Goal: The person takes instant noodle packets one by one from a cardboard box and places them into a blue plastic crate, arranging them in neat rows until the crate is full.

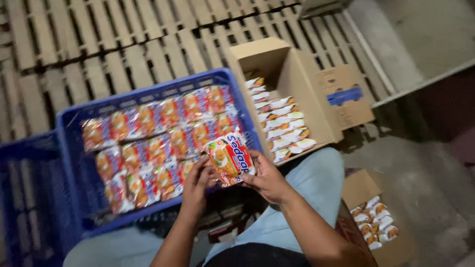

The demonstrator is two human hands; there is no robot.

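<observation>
A packet of instant noodles (230, 158), orange and red with a white patch, is held up between both hands, just above the near right corner of the blue plastic crate (74, 148). The left hand (195, 185) grips the packet from its left side, the fingers curled around the edge and the thumb on the front. The right hand (267, 180) takes it from the right and lower side, the fingers closed behind the packet and the thumb pressing on the front. Both hands are therefore closed on the same packet.

Inside the crate, many packets of the same kind (148, 148) lie flat in rows, close against each other, and they fill most of the bottom. Just to the right of the crate stands an open cardboard box (307, 84), in which white and orange noodle packets (282, 123) are standing on edge in a row. A second, smaller cardboard box (358, 188) with similar packets is at the lower right, near the person's knee in light blue trousers (316, 183). Behind everything are wooden pallets (123, 44) on the grey concrete floor (425, 34).
</observation>
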